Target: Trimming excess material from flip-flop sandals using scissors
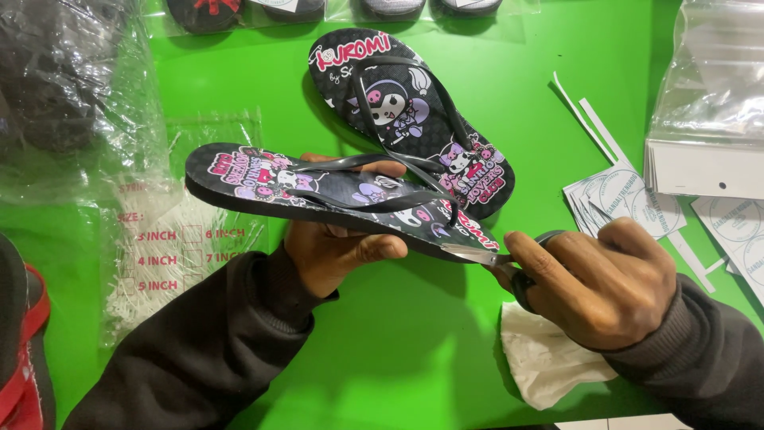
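Note:
My left hand [334,247] grips a black flip-flop [263,181] with cartoon prints and black straps from underneath, holding it level above the green table. My right hand [593,279] is closed on the black handles of a pair of scissors [485,256], whose blades touch the edge of the held flip-flop at its near end. A matching second flip-flop [398,103] lies flat on the table just behind.
A clear bag of white plastic fasteners [171,263] lies at the left. White round-print tags [629,203] and clear bags [708,87] sit at the right, crumpled white paper [545,358] below my right hand, a red-strapped sandal [20,342] at the left edge, bagged sandals along the top.

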